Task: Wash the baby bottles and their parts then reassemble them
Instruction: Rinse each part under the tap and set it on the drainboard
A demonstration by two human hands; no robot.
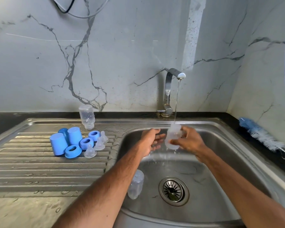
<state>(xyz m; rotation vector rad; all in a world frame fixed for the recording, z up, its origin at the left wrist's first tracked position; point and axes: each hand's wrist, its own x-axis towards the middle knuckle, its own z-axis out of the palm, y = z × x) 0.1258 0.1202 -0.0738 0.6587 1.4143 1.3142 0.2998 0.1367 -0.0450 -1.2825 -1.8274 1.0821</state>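
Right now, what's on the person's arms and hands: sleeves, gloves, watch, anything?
Nothing worn that shows. The left forearm and right forearm are bare to the frame edge, hairy, with no sleeve in view. The left hand and right hand are ungloved. No watch, band or ring is visible on the parts that show.

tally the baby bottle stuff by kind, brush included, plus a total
clear bottles: 3 (one held in the right hand)
blue caps: 3
blue rings: 3
clear teats: 3
brush: 1
total: 13
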